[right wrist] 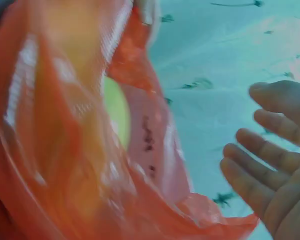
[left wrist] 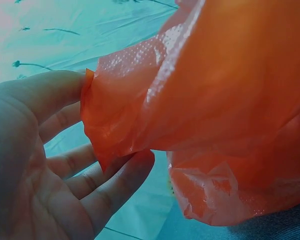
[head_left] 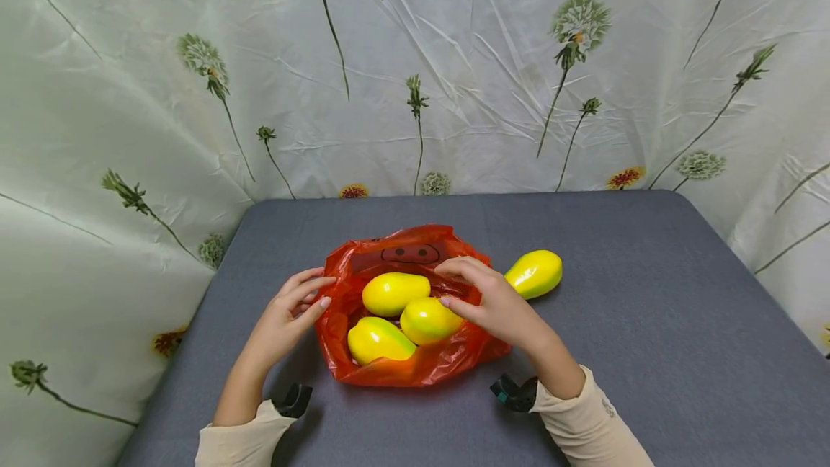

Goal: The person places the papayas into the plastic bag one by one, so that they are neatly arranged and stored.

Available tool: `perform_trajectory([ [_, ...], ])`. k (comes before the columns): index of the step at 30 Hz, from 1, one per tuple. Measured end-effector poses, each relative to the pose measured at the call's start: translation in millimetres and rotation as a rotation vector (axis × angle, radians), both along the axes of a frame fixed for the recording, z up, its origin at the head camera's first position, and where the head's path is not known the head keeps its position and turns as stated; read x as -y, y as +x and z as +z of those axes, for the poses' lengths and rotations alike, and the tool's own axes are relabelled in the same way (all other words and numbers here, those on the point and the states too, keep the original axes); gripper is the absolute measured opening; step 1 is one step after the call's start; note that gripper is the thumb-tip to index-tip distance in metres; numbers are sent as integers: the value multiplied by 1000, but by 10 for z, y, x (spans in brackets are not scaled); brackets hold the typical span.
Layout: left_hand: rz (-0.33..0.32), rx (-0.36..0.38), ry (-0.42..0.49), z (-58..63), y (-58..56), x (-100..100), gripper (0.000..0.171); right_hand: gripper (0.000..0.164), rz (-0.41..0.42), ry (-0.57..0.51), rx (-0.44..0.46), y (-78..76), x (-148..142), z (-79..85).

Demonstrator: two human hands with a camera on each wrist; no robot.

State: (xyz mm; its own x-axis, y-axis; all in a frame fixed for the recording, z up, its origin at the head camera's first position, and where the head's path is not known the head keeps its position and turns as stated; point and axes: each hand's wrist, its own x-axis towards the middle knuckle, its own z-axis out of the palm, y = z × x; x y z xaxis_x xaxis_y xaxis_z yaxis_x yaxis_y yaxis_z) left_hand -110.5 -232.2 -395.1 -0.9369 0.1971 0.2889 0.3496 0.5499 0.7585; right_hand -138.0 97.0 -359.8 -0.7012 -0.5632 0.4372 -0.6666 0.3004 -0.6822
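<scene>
A red plastic bag (head_left: 415, 373) with a printed face stands with its mouth open on the table. Several glossy yellow papayas lie inside, among them one at the back (head_left: 392, 294), one at the front left (head_left: 376, 341) and one on the right (head_left: 424, 323). My left hand (head_left: 285, 319) is at the bag's left rim, its extended fingers and thumb touching the plastic. Above the bag's right side hovers my right hand (head_left: 502, 301), fingers loosely spread and holding nothing; the right wrist view shows its open palm (right wrist: 285, 185) beside the rim.
Another yellow papaya (head_left: 537, 272) lies on the table just right of the bag, partly hidden by my right hand. Grey cloth covers the table (head_left: 648, 308). Behind it hangs a pale curtain (head_left: 467, 56) printed with dandelions.
</scene>
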Motion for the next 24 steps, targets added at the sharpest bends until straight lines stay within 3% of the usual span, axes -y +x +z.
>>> perform_trajectory([
  [7,-3,0,-4,4,4,-2,31,40,-58,-246,-39,-29,-283,125],
  [13,11,5,-22,38,19,-31,32,44,-183,-259,-76,-120,-566,132],
  [20,17,8,-35,307,133,-170,31,45,-290,-265,-49,-201,-787,112],
  [24,20,12,-38,334,147,-184,30,42,-350,-252,-18,-210,-840,130],
])
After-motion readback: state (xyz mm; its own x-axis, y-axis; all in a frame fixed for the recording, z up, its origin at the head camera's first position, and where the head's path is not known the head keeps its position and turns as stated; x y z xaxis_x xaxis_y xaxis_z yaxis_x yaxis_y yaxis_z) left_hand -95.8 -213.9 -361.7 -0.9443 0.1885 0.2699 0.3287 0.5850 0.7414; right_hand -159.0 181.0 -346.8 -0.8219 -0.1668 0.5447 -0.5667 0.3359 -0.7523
